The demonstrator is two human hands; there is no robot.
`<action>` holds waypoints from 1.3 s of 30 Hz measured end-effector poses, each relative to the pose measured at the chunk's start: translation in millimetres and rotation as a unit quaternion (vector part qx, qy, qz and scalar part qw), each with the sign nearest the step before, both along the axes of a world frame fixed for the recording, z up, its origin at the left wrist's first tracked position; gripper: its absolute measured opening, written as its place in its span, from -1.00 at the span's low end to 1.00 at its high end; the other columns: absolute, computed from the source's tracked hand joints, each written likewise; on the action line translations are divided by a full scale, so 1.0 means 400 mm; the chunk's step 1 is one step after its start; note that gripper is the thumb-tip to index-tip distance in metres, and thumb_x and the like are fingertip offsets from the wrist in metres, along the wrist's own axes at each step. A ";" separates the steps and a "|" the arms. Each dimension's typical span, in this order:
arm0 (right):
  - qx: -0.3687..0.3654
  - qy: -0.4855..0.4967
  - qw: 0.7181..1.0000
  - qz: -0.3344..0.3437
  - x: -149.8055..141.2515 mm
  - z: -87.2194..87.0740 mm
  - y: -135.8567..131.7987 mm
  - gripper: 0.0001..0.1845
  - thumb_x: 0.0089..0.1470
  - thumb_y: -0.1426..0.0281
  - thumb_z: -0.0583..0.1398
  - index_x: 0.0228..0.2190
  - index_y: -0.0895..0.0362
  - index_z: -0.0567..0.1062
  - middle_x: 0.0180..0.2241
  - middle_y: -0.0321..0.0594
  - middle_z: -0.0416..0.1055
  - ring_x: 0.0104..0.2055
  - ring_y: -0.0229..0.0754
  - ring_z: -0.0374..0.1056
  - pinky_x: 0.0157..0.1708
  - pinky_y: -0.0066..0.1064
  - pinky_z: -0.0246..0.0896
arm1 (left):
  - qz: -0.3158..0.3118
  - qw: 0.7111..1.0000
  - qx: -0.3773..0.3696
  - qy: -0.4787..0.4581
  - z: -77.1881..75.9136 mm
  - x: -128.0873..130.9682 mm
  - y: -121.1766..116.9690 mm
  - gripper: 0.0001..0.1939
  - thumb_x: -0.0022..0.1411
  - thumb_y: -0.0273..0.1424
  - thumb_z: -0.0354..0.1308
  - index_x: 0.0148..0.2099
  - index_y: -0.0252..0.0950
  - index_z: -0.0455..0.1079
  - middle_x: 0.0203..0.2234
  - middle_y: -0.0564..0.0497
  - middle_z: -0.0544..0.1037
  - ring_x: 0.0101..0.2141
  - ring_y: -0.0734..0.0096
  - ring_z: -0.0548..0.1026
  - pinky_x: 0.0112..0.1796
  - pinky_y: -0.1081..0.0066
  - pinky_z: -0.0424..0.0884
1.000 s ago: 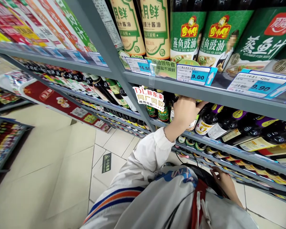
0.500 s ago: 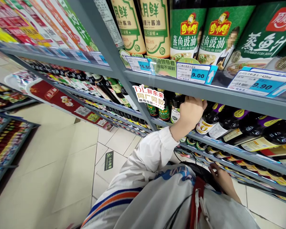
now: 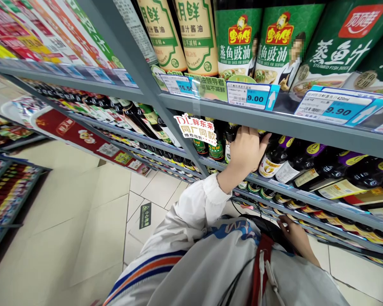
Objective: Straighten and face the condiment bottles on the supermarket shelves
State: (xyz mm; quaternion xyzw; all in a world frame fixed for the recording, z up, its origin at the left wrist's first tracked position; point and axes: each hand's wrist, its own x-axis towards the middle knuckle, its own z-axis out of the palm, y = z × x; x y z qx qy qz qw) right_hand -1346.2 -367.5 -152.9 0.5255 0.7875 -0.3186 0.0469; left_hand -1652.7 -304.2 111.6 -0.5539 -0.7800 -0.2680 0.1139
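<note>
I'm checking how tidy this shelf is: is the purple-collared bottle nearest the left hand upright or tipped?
Upright: the purple-collared bottle stands on its shelf beside the left hand, neck uppermost, white label below.

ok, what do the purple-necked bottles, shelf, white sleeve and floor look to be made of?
Bottles: glass or hard plastic, can't tell; dark, glossy highlights.
Shelf: likely painted metal; grey, straight-edged.
Sleeve: fabric, maybe synthetic; soft wrinkles, gathered cuff.
Floor: probably ceramic or stone tile; pale, smooth-looking, seam lines.

green sticker (image 3: 145,215) on pale floor tiles (image 3: 83,204)
</note>
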 end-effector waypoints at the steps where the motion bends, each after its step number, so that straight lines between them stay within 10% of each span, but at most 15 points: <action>1: 0.001 -0.002 1.000 0.001 0.003 0.001 0.000 -0.52 0.31 0.10 -0.07 0.00 0.07 0.47 -0.08 -0.15 0.52 -0.16 -0.03 0.48 -0.20 -0.27 0.29 | 0.007 1.000 0.006 0.000 0.002 0.003 -0.005 -0.48 0.44 -0.02 -0.08 0.01 -0.40 0.37 -0.10 -0.32 0.51 -0.02 0.00 0.49 -0.12 0.23 0.51; 21: 0.007 -0.038 0.999 0.001 0.135 0.015 0.015 -0.46 0.32 0.11 -0.11 0.04 0.09 0.46 -0.14 -0.11 0.54 -0.14 0.03 0.49 -0.20 -0.24 0.29 | -0.074 0.986 0.094 0.113 -0.094 0.149 0.045 -0.60 0.46 -0.36 -0.04 0.24 -0.44 0.25 0.02 -0.27 0.50 0.17 0.00 0.38 0.31 -0.02 0.15; 32: -0.008 -0.049 0.998 -0.038 0.268 0.020 -0.009 -0.44 0.32 0.02 -0.16 -0.04 0.02 0.47 -0.18 -0.16 0.54 -0.16 0.05 0.49 -0.20 -0.25 0.27 | -0.045 0.992 0.110 -0.028 -0.077 0.321 0.072 -0.37 0.40 0.04 -0.03 0.19 -0.41 0.30 0.08 -0.37 0.46 0.00 0.01 0.52 -0.04 0.24 0.48; 39: -0.014 -0.050 0.997 -0.057 0.325 0.025 -0.037 -0.41 0.30 0.01 -0.18 -0.05 -0.01 0.50 -0.20 -0.15 0.55 -0.16 0.12 0.49 -0.22 -0.21 0.28 | -0.074 0.993 -0.017 -0.091 -0.022 0.293 0.105 -0.71 0.39 -0.26 0.13 0.01 -0.39 0.36 -0.13 -0.24 0.55 -0.12 0.07 0.58 -0.11 0.28 0.48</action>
